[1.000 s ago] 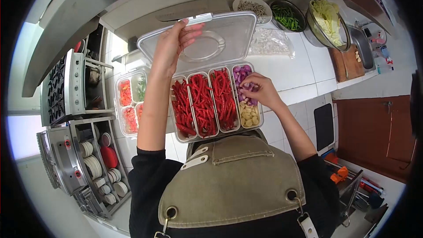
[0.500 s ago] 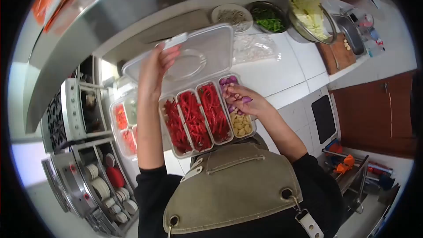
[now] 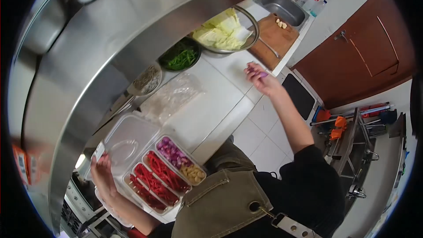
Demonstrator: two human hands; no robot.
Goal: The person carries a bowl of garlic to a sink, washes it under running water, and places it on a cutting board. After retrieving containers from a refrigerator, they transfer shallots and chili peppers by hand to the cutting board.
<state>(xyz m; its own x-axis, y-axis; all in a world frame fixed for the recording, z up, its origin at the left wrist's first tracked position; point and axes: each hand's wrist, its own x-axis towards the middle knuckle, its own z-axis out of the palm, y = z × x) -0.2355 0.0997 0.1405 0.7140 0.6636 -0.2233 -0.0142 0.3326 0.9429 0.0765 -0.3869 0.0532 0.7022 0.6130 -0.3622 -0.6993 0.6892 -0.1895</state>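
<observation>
Several purple shallots (image 3: 263, 74) are in my right hand (image 3: 263, 83), its fingers curled round them. That hand is over the counter's front edge, near the wooden cutting board (image 3: 264, 58). My left hand (image 3: 104, 177) is at the edge of the raised clear lid (image 3: 125, 134), gripping it by the white latch (image 3: 99, 150). Below the lid sits a sectioned plastic container (image 3: 145, 155). It holds red chillies (image 3: 166, 172) in long compartments, with chopped-looking purple shallots (image 3: 172, 152) and peeled garlic cloves (image 3: 194, 175) in the right-hand one.
Along the back stand a metal bowl of cabbage (image 3: 224, 33), a dark bowl of green vegetables (image 3: 180, 57) and a plate of small greyish pieces (image 3: 147, 79). A clear plastic bag (image 3: 172, 97) lies on the counter. Garlic cloves (image 3: 281, 23) and a knife (image 3: 269, 47) rest on the board, beside the sink (image 3: 284, 9).
My view has turned to the right. My right hand has moved from over the shallot compartment towards the cutting board, carrying shallots. My left hand stays at the raised lid.
</observation>
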